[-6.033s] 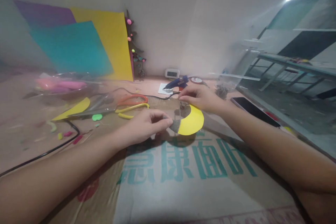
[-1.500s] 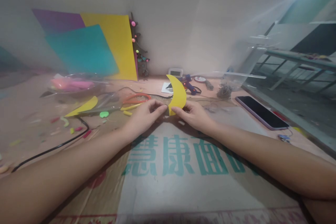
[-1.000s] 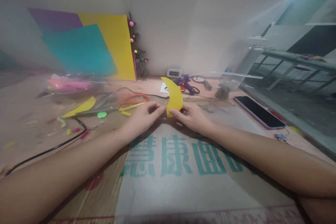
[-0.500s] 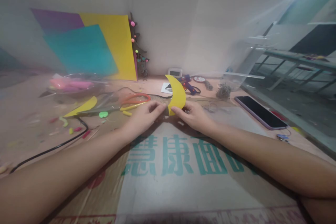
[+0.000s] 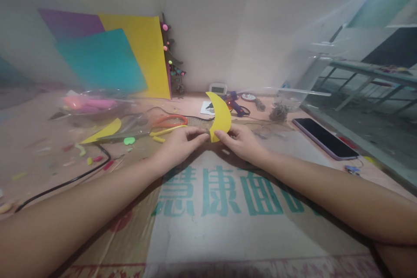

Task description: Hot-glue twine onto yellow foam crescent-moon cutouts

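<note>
A yellow crescent moon cutout [image 5: 221, 115] stands upright between my hands, its points facing left. My right hand [image 5: 243, 141] pinches its lower part, thumb on the front face and the other fingers behind. At the lower tip, the closed fingertips of my left hand [image 5: 187, 141] meet the cutout's left edge; a small dark bit shows there, too small to name. Left of my left hand lie orange-and-yellow-handled scissors [image 5: 169, 120]. Behind the crescent, partly covered by it, is a dark blue glue gun [image 5: 236, 106] with a small red light.
Coloured sheets [image 5: 100, 61] lean on the wall beside a dark decorated branch [image 5: 172, 61]. Another yellow cutout [image 5: 104, 131], a green heart [image 5: 129, 140] and a black cable [image 5: 65, 186] lie left. A phone [image 5: 325, 138] lies right. Printed cardboard [image 5: 228, 234] covers the front.
My left fingertips have shifted slightly right, closer against the crescent's lower tip. The crescent stays upright in my right hand. The whole view has shifted a little.
</note>
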Available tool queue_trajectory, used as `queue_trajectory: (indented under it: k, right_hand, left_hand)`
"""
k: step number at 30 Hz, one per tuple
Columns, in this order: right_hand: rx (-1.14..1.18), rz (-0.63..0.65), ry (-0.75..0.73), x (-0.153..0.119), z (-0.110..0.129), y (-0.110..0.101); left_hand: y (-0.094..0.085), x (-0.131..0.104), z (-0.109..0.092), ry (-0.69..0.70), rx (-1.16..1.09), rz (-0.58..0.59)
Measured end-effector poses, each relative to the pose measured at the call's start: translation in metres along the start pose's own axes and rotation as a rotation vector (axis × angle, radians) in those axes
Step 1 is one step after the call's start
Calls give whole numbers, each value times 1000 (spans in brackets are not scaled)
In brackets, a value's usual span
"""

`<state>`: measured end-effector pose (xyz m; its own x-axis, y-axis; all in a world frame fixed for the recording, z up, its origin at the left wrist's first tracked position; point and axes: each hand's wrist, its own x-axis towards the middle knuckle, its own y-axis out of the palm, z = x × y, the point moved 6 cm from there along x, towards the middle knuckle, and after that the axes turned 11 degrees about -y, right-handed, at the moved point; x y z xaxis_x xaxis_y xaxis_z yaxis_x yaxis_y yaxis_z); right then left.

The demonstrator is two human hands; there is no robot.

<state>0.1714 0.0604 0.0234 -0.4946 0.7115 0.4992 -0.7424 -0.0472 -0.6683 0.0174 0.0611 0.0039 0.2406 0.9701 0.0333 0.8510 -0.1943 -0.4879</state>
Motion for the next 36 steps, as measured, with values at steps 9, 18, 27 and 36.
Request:
queue_trajectory:
  k: [9, 18, 27, 36]
  right_hand:
    - [40, 6, 30, 0, 0, 0]
    - [158, -80, 65, -1, -6, -4]
    - [282, 36, 182, -1, -9, 6]
    - [314, -73, 147, -1, -14, -1]
  left_hand:
    - [1, -1, -1, -9, 14, 13]
    - [0, 0, -1, 4, 1, -11]
    - [0, 0, 1, -13, -60, 5]
    - [2, 2, 2, 11, -123, 32]
